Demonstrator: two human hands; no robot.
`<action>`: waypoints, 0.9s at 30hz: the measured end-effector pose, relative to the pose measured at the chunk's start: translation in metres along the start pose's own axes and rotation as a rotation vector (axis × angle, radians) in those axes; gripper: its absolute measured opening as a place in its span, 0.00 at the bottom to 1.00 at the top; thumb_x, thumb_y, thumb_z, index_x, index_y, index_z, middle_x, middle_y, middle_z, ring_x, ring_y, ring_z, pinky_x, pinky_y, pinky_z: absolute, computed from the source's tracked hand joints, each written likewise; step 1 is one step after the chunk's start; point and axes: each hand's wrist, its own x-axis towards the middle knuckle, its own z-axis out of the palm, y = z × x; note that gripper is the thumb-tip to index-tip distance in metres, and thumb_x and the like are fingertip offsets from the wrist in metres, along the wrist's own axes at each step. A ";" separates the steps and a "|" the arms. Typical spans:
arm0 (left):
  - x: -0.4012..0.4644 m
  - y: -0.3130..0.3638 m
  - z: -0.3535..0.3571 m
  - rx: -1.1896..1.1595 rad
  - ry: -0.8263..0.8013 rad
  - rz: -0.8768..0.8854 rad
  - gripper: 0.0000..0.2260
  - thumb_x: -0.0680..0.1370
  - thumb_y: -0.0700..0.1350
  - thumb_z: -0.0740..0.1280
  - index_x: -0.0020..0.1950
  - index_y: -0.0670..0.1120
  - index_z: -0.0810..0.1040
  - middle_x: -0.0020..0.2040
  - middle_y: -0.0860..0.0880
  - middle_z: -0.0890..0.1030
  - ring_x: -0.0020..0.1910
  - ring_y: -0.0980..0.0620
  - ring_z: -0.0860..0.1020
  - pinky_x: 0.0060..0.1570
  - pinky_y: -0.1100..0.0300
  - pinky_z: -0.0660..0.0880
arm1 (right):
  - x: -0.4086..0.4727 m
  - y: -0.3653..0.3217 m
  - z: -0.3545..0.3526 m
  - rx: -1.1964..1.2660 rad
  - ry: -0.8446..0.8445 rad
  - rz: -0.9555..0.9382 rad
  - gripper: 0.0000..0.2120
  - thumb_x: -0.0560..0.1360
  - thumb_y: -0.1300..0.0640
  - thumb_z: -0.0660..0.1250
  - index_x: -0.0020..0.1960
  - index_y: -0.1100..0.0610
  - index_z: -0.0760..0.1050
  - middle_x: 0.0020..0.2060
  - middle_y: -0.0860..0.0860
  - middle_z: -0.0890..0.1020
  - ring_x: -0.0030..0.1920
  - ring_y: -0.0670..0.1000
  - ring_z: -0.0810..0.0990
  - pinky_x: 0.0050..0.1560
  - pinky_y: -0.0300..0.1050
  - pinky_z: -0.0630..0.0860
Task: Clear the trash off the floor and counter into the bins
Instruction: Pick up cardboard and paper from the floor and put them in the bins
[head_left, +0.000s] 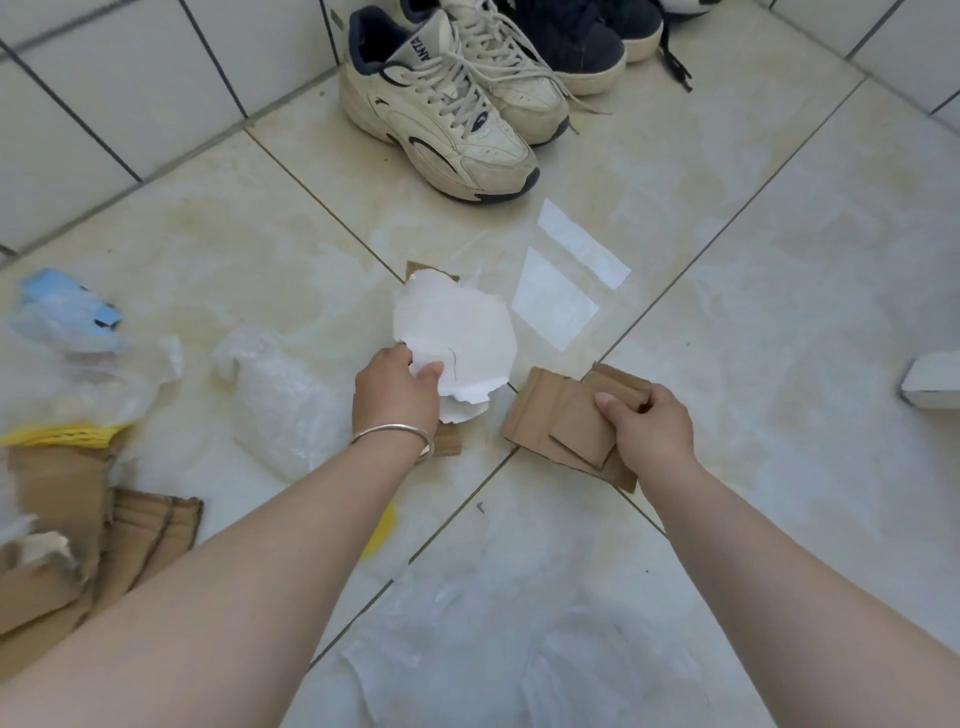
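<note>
**Head view: both hands full of scraps over the tiled floor**

The left hand (397, 392), a silver bangle (397, 439) on its wrist, pinches a torn sheet of white paper (457, 332) at the sheet's near edge, near the middle of the floor (779, 312). A brown cardboard scrap (449, 441) peeks out under that wrist, and another corner shows beyond the paper's far edge. Just to the right, the right hand (649, 428) grips a small stack of cardboard pieces (561, 421), thumb on top and fingers curled round the far side.

Beyond the paper, two flat white slips (569, 270) lie on the tiles. Left of the left hand sits a crumpled clear plastic bag (280, 400). Along the floor's left edge there is more rubbish: a blue-and-white wrapper (67, 312), something yellow (62, 434), and torn corrugated cardboard (104, 530). A thin plastic film (493, 649) lies at the near edge, between the forearms. A white object (932, 382) is cut off at the right edge.

At the far edge, by the tiled wall (130, 93), stand a pair of cream sneakers (447, 104) and dark blue shoes (587, 41).
</note>
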 end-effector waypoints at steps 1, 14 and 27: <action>-0.004 0.001 -0.009 -0.063 0.013 -0.009 0.09 0.78 0.46 0.62 0.45 0.40 0.72 0.49 0.40 0.76 0.49 0.41 0.73 0.44 0.56 0.67 | -0.006 -0.008 0.000 0.084 0.010 0.008 0.09 0.73 0.53 0.69 0.50 0.55 0.71 0.47 0.51 0.77 0.51 0.55 0.78 0.52 0.47 0.74; -0.083 -0.024 -0.148 -0.316 0.236 -0.009 0.20 0.77 0.48 0.64 0.31 0.46 0.57 0.29 0.49 0.60 0.32 0.47 0.61 0.25 0.62 0.59 | -0.154 -0.112 0.030 0.641 -0.222 -0.074 0.17 0.73 0.57 0.70 0.58 0.51 0.69 0.56 0.51 0.78 0.54 0.52 0.78 0.55 0.46 0.75; -0.209 -0.118 -0.318 -0.441 0.355 -0.053 0.15 0.76 0.48 0.66 0.47 0.34 0.75 0.39 0.44 0.73 0.38 0.46 0.69 0.33 0.57 0.63 | -0.356 -0.141 0.067 0.675 -0.470 -0.084 0.18 0.72 0.59 0.71 0.60 0.59 0.73 0.53 0.54 0.80 0.52 0.55 0.79 0.59 0.52 0.77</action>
